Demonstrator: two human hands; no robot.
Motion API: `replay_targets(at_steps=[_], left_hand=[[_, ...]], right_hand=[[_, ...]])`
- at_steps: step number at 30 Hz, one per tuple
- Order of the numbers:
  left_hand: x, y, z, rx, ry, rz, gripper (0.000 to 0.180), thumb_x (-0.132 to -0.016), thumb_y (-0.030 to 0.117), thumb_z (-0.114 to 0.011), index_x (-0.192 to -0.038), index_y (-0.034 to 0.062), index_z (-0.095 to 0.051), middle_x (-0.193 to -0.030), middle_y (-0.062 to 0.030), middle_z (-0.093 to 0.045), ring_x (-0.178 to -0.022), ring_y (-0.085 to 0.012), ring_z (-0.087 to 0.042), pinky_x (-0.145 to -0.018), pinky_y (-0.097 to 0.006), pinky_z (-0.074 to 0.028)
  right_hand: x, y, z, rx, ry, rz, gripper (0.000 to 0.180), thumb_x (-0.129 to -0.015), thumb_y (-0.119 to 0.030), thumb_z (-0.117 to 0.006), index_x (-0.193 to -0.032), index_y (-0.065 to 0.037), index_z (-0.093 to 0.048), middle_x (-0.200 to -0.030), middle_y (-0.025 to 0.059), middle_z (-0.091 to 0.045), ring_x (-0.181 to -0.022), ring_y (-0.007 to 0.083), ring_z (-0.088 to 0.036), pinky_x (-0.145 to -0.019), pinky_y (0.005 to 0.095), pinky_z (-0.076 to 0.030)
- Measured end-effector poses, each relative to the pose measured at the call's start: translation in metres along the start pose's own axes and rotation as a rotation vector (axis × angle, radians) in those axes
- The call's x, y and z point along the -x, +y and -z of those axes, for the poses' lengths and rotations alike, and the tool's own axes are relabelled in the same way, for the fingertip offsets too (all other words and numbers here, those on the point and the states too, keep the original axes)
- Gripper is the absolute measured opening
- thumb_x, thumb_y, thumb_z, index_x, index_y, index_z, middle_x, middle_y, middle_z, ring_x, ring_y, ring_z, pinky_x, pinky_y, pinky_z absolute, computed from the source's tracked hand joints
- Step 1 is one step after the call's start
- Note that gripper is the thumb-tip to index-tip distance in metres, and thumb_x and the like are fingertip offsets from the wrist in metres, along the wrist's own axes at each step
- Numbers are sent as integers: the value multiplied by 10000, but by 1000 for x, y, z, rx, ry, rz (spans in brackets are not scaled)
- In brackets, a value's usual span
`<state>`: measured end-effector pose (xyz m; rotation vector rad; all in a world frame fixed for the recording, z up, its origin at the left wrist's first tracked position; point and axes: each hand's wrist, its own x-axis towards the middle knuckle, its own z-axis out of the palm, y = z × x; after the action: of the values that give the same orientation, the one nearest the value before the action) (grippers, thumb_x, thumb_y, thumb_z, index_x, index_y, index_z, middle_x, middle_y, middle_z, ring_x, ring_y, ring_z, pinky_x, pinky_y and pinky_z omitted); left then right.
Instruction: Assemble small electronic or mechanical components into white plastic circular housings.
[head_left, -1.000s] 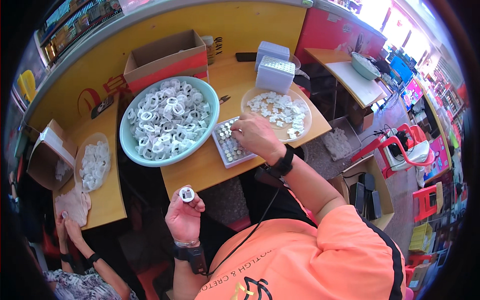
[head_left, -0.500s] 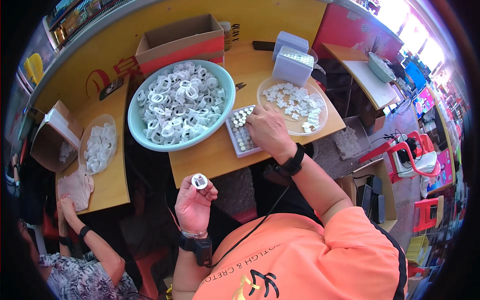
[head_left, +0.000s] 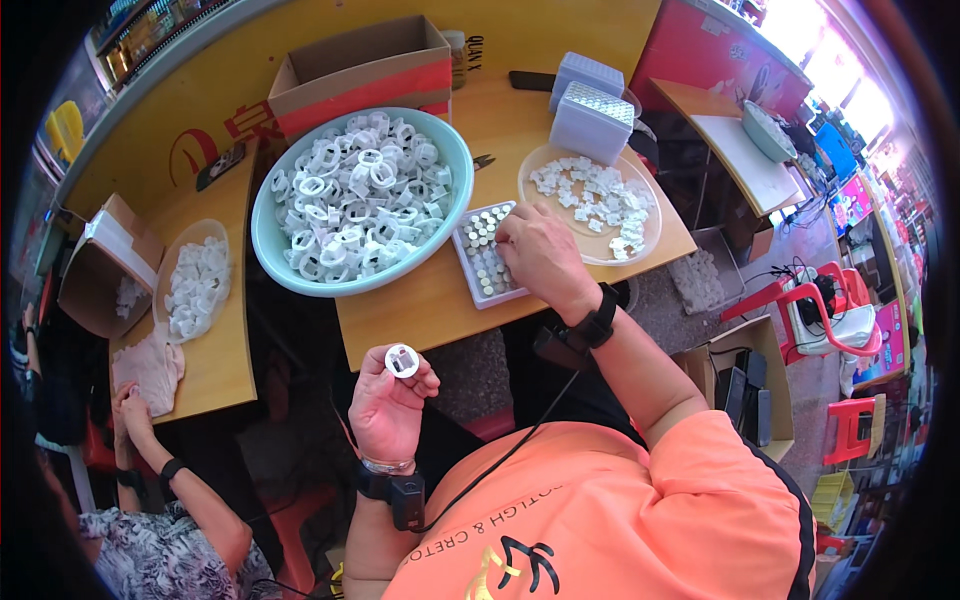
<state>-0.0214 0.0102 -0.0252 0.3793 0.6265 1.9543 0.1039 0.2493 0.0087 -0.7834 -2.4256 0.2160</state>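
The yellow tabletop [head_left: 420,305] carries a bowl [head_left: 455,165], tray [head_left: 478,285] and plate [head_left: 590,255]. A box [head_left: 360,70] stands behind. Two lidded containers [head_left: 592,120] sit beside the plate.

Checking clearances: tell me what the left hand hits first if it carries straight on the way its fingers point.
Probably the near edge of the table, then the teal bowl of white rings; the left hand seems below tabletop level, so depth is unclear.

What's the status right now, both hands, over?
Left hand holds a small white ring part up, clear of the table. Right hand down on the tray of small metal pieces. Nothing between them.
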Motion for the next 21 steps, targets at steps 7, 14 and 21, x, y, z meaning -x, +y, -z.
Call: replay_targets(at_steps=[7, 14, 21], left_hand=[[-1, -1, 2, 12, 4, 19, 243, -911, 184, -533, -1098, 29, -538, -948, -157, -633, -821, -261, -639, -729, -347, -507], [-1, -2, 3, 18, 14, 34, 239, -915, 179, -523, -1103, 33, -534, -945, -156, -629, -826, -263, -633, -729, -347, -506], [0, -5, -2, 19, -13, 55, 240, -927, 162, -511, -1116, 14, -507, -951, -177, -624, -828, -267, -635, -739, -356, -525]], right_hand=[[-3, 2, 1, 5, -32, 30, 65, -765, -117, -644, -789, -75, -688, -833, 104, -622, -865, 287, -577, -799, 389, -465], [-4, 4, 3, -158, 16, -4, 89, -773, -78, -617, -841, -50, -668, -852, 115, -654, -854, 305, -601, -779, 398, -477], [30, -61, 30, -692, 39, 92, 135, -709, 13, -695, -817, -36, -630, -781, 88, -624, -765, 274, -605, -690, 355, -480]])
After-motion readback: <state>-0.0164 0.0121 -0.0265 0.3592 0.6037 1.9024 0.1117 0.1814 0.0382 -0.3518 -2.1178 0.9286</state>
